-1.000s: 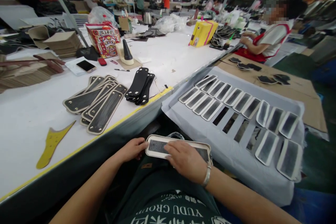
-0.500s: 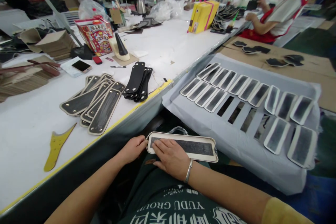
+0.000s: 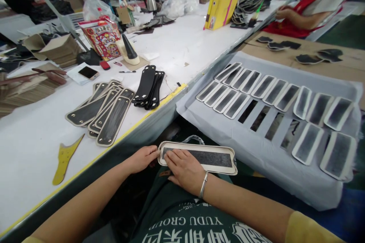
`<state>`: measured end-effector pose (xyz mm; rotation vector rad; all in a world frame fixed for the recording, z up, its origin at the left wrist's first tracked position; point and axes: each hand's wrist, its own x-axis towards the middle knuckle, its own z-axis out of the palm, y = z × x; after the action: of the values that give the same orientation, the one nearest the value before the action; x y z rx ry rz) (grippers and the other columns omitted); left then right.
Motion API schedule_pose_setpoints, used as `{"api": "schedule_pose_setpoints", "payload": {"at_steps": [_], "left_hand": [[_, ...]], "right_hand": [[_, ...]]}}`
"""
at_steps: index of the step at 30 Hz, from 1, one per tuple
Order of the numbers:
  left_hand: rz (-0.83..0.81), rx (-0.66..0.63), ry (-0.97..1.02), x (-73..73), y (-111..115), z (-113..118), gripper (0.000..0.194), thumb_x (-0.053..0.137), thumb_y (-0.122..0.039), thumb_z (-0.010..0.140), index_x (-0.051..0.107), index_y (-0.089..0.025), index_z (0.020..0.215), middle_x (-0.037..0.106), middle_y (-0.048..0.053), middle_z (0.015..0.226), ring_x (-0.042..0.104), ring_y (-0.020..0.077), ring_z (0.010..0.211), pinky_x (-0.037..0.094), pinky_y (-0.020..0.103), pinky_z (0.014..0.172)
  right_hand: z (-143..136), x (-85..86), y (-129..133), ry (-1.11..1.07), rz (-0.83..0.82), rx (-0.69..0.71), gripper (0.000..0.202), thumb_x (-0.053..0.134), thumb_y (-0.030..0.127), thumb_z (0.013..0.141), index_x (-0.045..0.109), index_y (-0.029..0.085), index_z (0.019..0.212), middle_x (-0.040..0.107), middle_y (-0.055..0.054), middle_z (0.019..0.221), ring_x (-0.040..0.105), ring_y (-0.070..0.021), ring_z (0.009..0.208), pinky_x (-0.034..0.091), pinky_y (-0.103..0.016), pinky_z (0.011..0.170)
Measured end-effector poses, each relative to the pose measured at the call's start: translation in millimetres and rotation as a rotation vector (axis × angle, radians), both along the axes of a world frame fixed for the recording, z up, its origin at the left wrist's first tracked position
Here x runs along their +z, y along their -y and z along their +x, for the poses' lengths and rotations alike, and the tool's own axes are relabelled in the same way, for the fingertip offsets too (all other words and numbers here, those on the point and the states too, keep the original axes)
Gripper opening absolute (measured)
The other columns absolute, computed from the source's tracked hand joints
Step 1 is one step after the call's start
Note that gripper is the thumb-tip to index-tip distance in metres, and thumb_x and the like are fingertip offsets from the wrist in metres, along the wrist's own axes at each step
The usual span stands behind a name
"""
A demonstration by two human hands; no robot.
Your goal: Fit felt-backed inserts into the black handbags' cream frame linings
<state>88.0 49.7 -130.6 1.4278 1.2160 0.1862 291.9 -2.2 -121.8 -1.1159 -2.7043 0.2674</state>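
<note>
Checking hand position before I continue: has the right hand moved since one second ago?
Yes. Judged against the yellow table corner, the right hand has moved left, along the pale-rimmed piece toward the left hand.

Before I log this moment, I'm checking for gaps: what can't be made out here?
Head view throughout:
The panel, underside: turned away from the camera.
Its top under the right hand: covered.
Whether the left hand pinches the panel: its own fingers hide this.
Black pile, lower straps: hidden by upper ones.
Green garment, lowest lettering: cut off by bottom edge.
</note>
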Motion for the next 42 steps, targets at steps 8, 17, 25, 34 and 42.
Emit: {"api": "schedule_pose_setpoints", "payload": {"at_steps": [8, 17, 25, 34, 42], "left_hand": [[-0.322, 0.408, 0.586, -43.6, 27.3, -2.0, 0.036, 0.051, -0.051, 0.083, 0.056, -0.017, 0.094, 0.058, 0.004, 0.085, 0.055, 0.0162, 0.079, 0.049, 0.028, 0.066], [-0.304, 0.459, 0.672, -58.2, 24.3, 3.8, 0.025, 0.057, -0.041, 0.083, 0.055, -0.016, 0.085, 0.052, 0.000, 0.071, 0.049, 0.0099, 0.062, 0.042, 0.021, 0.054], [-0.217, 0.368, 0.541, -36.2, 17.4, 3.7, 0.024, 0.063, -0.037, 0.079, 0.052, -0.015, 0.077, 0.053, -0.002, 0.067, 0.051, 0.0103, 0.060, 0.043, 0.022, 0.055], [-0.096, 0.235, 0.276, -18.2, 11.0, 6.5, 0.021, 0.063, -0.029, 0.071, 0.046, -0.017, 0.072, 0.052, -0.004, 0.067, 0.053, 0.0115, 0.060, 0.047, 0.025, 0.058], [-0.172, 0.279, 0.297, -19.3, 10.3, 4.5, 0.018, 0.062, -0.028, 0.071, 0.049, -0.016, 0.073, 0.054, -0.002, 0.068, 0.055, 0.0123, 0.061, 0.050, 0.027, 0.060]], "right_hand": [[3.4, -1.3, 0.1, -0.051, -0.016, -0.015, 0.061, 0.069, 0.037, 0.075, 0.048, 0.009, 0.125, 0.052, -0.012, 0.123, 0.042, -0.0268, 0.114, 0.034, -0.040, 0.099], [8.1, -4.7, 0.0, -0.070, -0.020, -0.010, 0.059, 0.067, 0.035, 0.076, 0.048, 0.007, 0.125, 0.052, -0.012, 0.126, 0.043, -0.0267, 0.113, 0.035, -0.041, 0.099], [7.1, -10.7, 1.2, -0.090, -0.060, -0.008, 0.052, 0.055, 0.030, 0.084, 0.045, 0.007, 0.129, 0.049, -0.013, 0.131, 0.041, -0.0264, 0.118, 0.033, -0.041, 0.102], [12.6, 2.3, -1.8, -0.327, -0.270, -0.079, 0.076, 0.059, 0.032, 0.077, 0.026, 0.005, 0.141, 0.041, -0.017, 0.138, 0.037, -0.0244, 0.126, 0.034, -0.039, 0.106], [10.5, 1.2, -3.8, -0.329, -0.201, -0.188, 0.058, 0.045, 0.015, 0.080, 0.033, -0.001, 0.134, 0.042, -0.020, 0.136, 0.041, -0.0248, 0.124, 0.041, -0.036, 0.102]]}}
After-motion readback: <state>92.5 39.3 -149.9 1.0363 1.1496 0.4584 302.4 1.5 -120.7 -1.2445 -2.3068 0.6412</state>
